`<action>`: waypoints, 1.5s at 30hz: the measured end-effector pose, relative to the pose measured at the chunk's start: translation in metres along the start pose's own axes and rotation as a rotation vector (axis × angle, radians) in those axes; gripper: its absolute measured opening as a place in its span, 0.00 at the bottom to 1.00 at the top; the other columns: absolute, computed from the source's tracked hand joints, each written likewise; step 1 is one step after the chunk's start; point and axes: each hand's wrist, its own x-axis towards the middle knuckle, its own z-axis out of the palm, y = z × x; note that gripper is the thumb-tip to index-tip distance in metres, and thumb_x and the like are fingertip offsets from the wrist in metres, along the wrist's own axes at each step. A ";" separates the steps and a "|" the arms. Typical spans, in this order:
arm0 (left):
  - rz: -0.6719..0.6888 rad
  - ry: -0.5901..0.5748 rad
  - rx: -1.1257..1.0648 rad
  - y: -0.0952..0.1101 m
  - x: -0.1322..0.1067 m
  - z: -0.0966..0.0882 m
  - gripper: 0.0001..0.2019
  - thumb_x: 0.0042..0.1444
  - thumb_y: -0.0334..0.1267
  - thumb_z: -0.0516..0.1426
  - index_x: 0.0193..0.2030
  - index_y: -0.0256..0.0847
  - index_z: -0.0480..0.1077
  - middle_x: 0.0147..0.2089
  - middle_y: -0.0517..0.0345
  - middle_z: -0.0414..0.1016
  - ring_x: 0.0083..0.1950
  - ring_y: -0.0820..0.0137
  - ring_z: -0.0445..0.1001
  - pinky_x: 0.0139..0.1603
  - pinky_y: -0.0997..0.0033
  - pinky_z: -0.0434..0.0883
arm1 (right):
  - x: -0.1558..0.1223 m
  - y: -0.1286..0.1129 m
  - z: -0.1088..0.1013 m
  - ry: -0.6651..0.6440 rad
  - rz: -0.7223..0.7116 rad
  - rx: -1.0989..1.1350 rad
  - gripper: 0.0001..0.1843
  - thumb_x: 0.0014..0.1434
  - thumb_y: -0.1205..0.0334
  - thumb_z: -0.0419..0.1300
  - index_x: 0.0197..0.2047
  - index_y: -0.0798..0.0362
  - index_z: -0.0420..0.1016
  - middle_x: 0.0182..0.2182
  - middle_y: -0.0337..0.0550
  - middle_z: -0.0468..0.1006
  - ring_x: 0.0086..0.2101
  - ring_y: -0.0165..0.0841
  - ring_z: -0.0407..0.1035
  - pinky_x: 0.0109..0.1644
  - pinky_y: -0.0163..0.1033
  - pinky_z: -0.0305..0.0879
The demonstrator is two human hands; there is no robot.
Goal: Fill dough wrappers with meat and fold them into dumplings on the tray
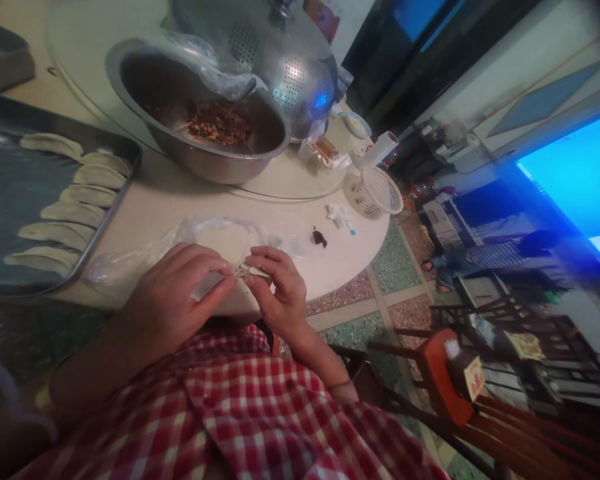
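Note:
Both hands meet over the near edge of a pale round table [300, 267]. My left hand [175, 300] and my right hand [277, 287] pinch a small folded dumpling [247, 270] between their fingertips. Just beyond them lies a stack of round dough wrappers [225, 240] on clear plastic. A steel bowl [180, 143] holding dark minced filling [217, 123] stands farther back. To the left, a dark metal tray [10, 193] carries a row of several finished dumplings [75, 213].
A perforated steel colander [285, 60] leans behind the bowl. A small white plastic basket [375, 190], a crumpled tissue and a dark scrap lie on the table's right side. Wooden chairs [480, 400] stand on the tiled floor, and a bright blue screen glows at the right.

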 end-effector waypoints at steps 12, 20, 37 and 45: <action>0.068 0.004 0.075 -0.006 -0.009 0.000 0.01 0.68 0.34 0.57 0.45 0.43 0.69 0.41 0.57 0.74 0.42 0.65 0.73 0.47 0.64 0.72 | -0.003 0.006 0.002 -0.006 0.119 0.137 0.08 0.66 0.63 0.65 0.49 0.48 0.80 0.47 0.44 0.83 0.50 0.32 0.78 0.55 0.41 0.78; 0.057 0.050 0.085 -0.003 -0.001 0.001 0.03 0.67 0.33 0.59 0.43 0.44 0.69 0.39 0.60 0.73 0.41 0.67 0.72 0.45 0.65 0.71 | 0.000 -0.001 0.004 -0.001 -0.002 0.041 0.08 0.69 0.60 0.63 0.50 0.49 0.79 0.46 0.46 0.83 0.49 0.32 0.78 0.54 0.40 0.78; 0.072 -0.002 0.194 -0.006 -0.008 0.000 0.07 0.70 0.37 0.54 0.41 0.43 0.73 0.38 0.56 0.76 0.41 0.62 0.73 0.47 0.59 0.71 | 0.001 -0.004 0.002 -0.057 0.016 0.073 0.07 0.66 0.64 0.64 0.48 0.49 0.77 0.46 0.45 0.83 0.50 0.32 0.78 0.55 0.40 0.77; 0.027 0.045 0.092 -0.001 -0.005 -0.001 0.02 0.66 0.35 0.60 0.42 0.46 0.71 0.40 0.60 0.75 0.41 0.67 0.73 0.46 0.65 0.72 | 0.001 -0.006 0.001 -0.066 0.072 0.055 0.06 0.68 0.62 0.61 0.47 0.49 0.77 0.46 0.47 0.84 0.50 0.35 0.78 0.55 0.44 0.76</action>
